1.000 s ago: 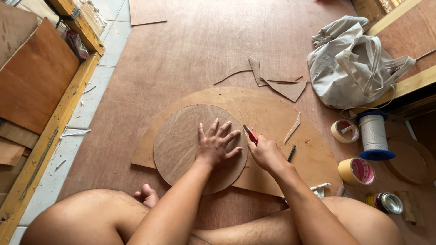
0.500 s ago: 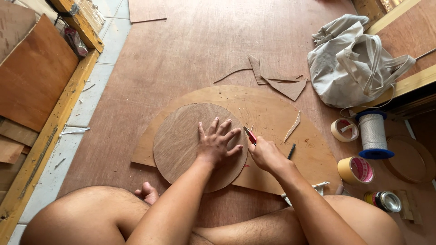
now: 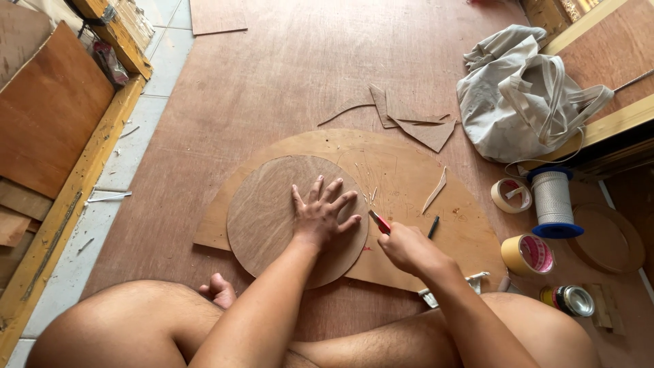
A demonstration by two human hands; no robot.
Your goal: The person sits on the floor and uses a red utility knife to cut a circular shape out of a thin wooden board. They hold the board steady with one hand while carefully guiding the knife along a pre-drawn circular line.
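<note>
My left hand [image 3: 320, 215] lies spread flat, pinning the round wooden disc [image 3: 272, 215] on the plywood sheet [image 3: 409, 184]. My right hand [image 3: 407, 249] grips a red cutter [image 3: 379, 221] at the disc's edge; if the disc shifts, I judge the blade could slip toward my fingers.

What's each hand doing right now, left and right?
Left hand: open, fingers spread flat on the round plywood disc.
Right hand: closed around a red utility knife.

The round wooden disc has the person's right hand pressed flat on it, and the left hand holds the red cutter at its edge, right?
Not quite: the hands are swapped. In the head view, the left hand lies flat on the round wooden disc, and the right hand holds the red cutter at its edge.
</note>
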